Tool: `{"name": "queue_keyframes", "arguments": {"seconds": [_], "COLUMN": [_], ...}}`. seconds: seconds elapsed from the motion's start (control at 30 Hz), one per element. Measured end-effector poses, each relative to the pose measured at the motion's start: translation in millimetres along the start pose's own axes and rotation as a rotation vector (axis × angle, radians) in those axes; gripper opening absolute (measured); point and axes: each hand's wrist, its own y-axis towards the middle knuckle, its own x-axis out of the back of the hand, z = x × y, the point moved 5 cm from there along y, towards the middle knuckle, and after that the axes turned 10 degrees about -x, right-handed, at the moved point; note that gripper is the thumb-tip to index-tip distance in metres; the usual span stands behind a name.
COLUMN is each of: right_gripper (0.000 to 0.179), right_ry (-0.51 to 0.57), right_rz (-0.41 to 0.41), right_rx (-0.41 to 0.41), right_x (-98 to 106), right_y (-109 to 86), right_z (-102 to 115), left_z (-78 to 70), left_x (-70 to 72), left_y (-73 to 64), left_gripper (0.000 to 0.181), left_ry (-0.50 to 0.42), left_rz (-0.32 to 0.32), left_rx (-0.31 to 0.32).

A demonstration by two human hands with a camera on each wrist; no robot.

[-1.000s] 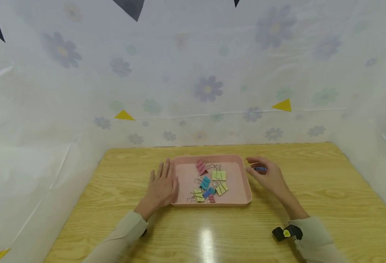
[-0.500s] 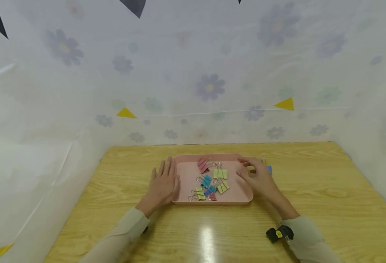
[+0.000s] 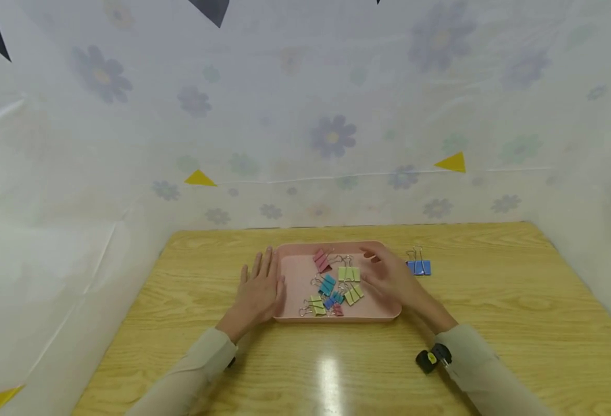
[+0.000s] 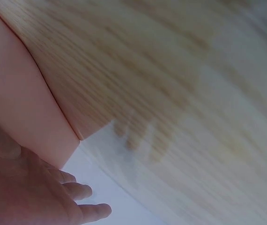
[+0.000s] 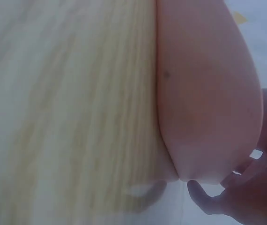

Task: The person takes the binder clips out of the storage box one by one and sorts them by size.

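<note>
A pink tray [image 3: 305,319] lies on the table with binder clips in it, among them a red clip [image 3: 322,260], a yellow clip [image 3: 349,274] and a teal clip [image 3: 327,284]. The left hand [image 3: 255,294], fingers straight, rests along the tray's left side. Over the right part of the tray reaches the right hand [image 3: 392,280], its fingers loosely bent with nothing visible between them. A blue binder clip [image 3: 419,267] lies on the table right of the tray. The right wrist view has the right hand [image 5: 253,199] past the tray wall [image 5: 208,93]; the clips are hidden there.
The wooden table [image 3: 191,266] reaches back to a white flower-printed sheet [image 3: 263,138], which also closes off both sides. A light glare falls on the table in front of the tray.
The right hand has let go of the blue binder clip on the table right of the tray and moved left over the tray. The left hand stays where it was.
</note>
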Motion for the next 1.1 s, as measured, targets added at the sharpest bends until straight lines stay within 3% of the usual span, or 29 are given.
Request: {"name": "queue_keyframes", "arguments": {"seconds": [0.4, 0.53, 0.63, 0.8, 1.1], "right_gripper": [0.068, 0.054, 0.048, 0.04, 0.035], "right_ry": [-0.033, -0.135, -0.276, -0.389, -0.334], "right_rz": [0.146, 0.158, 0.13, 0.102, 0.109], "right_rx": [-0.118, -0.168, -0.209, -0.198, -0.21], "right_x": [-16, -22, -24, -27, -25], "right_y": [5.3, 8.4, 7.4, 5.4, 3.2], "right_z": [0, -1, -3, -2, 1], "left_z": [-1.4, -0.1, 0.2, 0.0, -2.1], "left_x": [-2.3, -2.4, -0.4, -0.3, -1.3], "left_y": [-0.1, -0.2, -1.0, -2.6, -4.1], "left_gripper": [0.065, 0.065, 0.065, 0.065, 0.065], "left_ry": [-0.019, -0.007, -0.001, -0.002, -0.001], "left_rz": [0.004, 0.025, 0.033, 0.031, 0.017], "left_rx": [0.003, 0.012, 0.018, 0.019, 0.017]}}
